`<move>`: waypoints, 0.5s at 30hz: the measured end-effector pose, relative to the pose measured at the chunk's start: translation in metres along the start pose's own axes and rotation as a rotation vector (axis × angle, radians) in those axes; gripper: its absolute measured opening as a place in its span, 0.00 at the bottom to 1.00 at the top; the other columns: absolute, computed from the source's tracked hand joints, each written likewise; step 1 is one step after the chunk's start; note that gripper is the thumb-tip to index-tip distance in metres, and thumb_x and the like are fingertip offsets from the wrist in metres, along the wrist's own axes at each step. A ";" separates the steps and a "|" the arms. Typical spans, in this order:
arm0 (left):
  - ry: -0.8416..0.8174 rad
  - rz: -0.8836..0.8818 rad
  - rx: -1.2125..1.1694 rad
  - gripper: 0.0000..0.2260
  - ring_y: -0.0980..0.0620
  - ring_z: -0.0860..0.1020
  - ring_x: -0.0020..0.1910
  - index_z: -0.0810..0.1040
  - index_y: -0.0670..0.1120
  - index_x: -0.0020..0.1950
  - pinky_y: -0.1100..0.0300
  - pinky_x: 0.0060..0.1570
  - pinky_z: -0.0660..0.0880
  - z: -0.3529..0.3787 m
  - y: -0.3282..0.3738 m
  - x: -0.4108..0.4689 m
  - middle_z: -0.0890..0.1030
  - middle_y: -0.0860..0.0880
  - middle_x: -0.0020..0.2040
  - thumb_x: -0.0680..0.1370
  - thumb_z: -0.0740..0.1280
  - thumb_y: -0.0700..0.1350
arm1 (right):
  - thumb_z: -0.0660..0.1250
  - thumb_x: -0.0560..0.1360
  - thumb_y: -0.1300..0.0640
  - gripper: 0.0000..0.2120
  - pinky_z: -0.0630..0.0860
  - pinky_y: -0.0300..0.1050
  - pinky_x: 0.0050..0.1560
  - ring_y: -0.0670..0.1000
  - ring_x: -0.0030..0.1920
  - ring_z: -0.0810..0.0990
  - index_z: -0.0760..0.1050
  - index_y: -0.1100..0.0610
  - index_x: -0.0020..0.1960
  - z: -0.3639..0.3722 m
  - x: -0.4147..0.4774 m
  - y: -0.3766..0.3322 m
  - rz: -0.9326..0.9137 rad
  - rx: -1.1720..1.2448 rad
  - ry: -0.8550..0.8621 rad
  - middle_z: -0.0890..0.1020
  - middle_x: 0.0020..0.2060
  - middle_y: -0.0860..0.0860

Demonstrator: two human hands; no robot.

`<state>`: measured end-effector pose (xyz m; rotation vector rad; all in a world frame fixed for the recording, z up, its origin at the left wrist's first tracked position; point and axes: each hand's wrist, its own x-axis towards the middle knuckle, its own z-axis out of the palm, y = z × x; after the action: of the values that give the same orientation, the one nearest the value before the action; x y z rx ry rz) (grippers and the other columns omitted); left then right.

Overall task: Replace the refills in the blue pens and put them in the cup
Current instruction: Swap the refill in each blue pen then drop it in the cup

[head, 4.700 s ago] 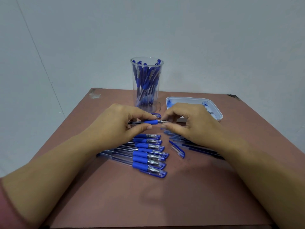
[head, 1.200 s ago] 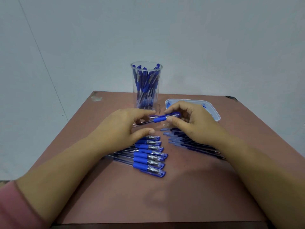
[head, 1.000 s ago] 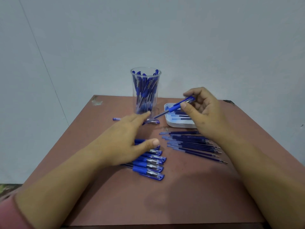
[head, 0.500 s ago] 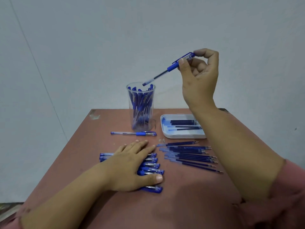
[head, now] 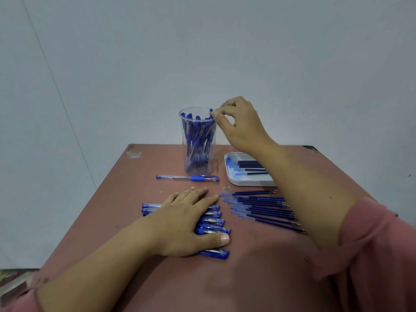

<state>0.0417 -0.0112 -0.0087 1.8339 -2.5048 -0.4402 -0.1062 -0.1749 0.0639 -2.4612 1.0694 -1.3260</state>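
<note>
A clear plastic cup [head: 197,154] at the back of the table holds several blue pens. My right hand [head: 239,126] is at its rim, thumb and forefinger pinching the top end of a blue pen [head: 211,110] that stands inside the cup. My left hand [head: 186,219] lies flat, fingers straight, on a row of capped blue pens [head: 212,221] near the table's middle. One more blue pen [head: 191,178] lies alone in front of the cup. Several loose refills [head: 263,208] lie to the right of the row.
A white tray [head: 247,183] with several refills sits right of the cup, partly behind my right forearm. Small clear bits [head: 226,188] lie in front of it. The brown table [head: 236,284] ends at a pale wall behind and drops off on the left.
My right hand has come down from high above the cup to its rim, and the pen it held now stands in the cup. My left hand stays on the row of pens.
</note>
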 end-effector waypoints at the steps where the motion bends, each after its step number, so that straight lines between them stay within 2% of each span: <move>1: 0.001 -0.001 -0.001 0.41 0.57 0.42 0.78 0.44 0.62 0.78 0.55 0.75 0.41 0.000 0.000 0.000 0.42 0.59 0.79 0.70 0.53 0.76 | 0.62 0.80 0.51 0.12 0.62 0.29 0.50 0.48 0.55 0.69 0.82 0.54 0.55 -0.001 -0.001 0.000 0.009 -0.010 -0.026 0.73 0.50 0.48; 5: 0.003 -0.001 -0.008 0.40 0.57 0.43 0.78 0.45 0.62 0.79 0.56 0.74 0.42 -0.002 0.002 -0.001 0.43 0.59 0.79 0.71 0.54 0.75 | 0.62 0.80 0.50 0.12 0.64 0.35 0.55 0.48 0.57 0.69 0.78 0.50 0.61 -0.007 -0.011 -0.003 0.009 0.015 -0.001 0.72 0.52 0.47; 8: 0.019 0.005 -0.033 0.40 0.58 0.46 0.78 0.49 0.61 0.79 0.56 0.75 0.46 -0.005 0.001 -0.002 0.47 0.59 0.79 0.71 0.56 0.73 | 0.65 0.78 0.51 0.10 0.66 0.27 0.49 0.43 0.50 0.73 0.78 0.48 0.58 -0.011 -0.030 -0.003 0.042 0.091 0.049 0.74 0.52 0.45; 10: 0.033 0.006 -0.057 0.39 0.58 0.49 0.77 0.52 0.60 0.79 0.56 0.76 0.49 -0.007 0.000 -0.002 0.49 0.59 0.79 0.71 0.58 0.73 | 0.68 0.77 0.53 0.08 0.67 0.25 0.44 0.39 0.45 0.73 0.79 0.49 0.55 -0.012 -0.044 -0.002 0.052 0.112 0.031 0.77 0.49 0.45; 13: 0.038 0.005 -0.067 0.38 0.59 0.50 0.77 0.53 0.60 0.78 0.57 0.75 0.50 -0.007 0.000 -0.002 0.51 0.59 0.79 0.72 0.59 0.72 | 0.69 0.76 0.54 0.06 0.66 0.24 0.45 0.32 0.43 0.73 0.81 0.50 0.52 -0.011 -0.058 0.003 0.027 0.011 -0.234 0.81 0.46 0.42; 14: 0.038 0.003 -0.068 0.38 0.58 0.50 0.77 0.53 0.60 0.78 0.58 0.75 0.50 -0.007 0.000 -0.002 0.51 0.59 0.79 0.72 0.59 0.72 | 0.69 0.76 0.53 0.06 0.67 0.26 0.49 0.33 0.46 0.73 0.82 0.50 0.52 -0.008 -0.060 0.006 -0.005 -0.075 -0.342 0.82 0.47 0.42; 15: 0.041 0.003 -0.071 0.38 0.58 0.50 0.77 0.53 0.60 0.78 0.58 0.75 0.50 -0.007 0.001 -0.002 0.51 0.59 0.79 0.72 0.59 0.72 | 0.69 0.76 0.52 0.07 0.70 0.33 0.54 0.35 0.48 0.73 0.82 0.48 0.52 -0.005 -0.061 0.008 -0.036 -0.161 -0.425 0.83 0.48 0.41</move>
<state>0.0431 -0.0104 -0.0017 1.7949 -2.4330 -0.4799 -0.1361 -0.1399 0.0226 -2.7134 1.0569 -0.6915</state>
